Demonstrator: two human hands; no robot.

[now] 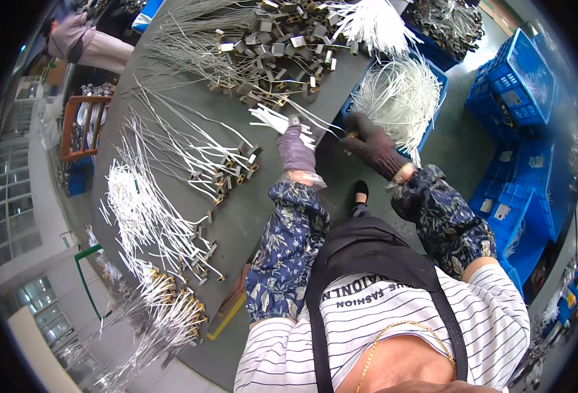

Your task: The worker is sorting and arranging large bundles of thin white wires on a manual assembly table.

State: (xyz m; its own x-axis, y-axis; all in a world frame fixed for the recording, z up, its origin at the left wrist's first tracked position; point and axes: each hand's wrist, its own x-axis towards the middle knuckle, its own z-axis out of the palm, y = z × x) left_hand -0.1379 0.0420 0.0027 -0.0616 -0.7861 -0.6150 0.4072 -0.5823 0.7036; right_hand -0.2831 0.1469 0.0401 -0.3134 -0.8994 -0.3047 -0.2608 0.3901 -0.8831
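At the centre of the frame, my left hand (297, 150) has its gloved fingers closed around a bunch of white tubes (270, 119), their ends fanning left over the grey table (244, 219). To its right, my right hand (374, 147) is blurred: a thin wire (316, 120) reaches its bent fingers, but I cannot tell whether they pinch it.
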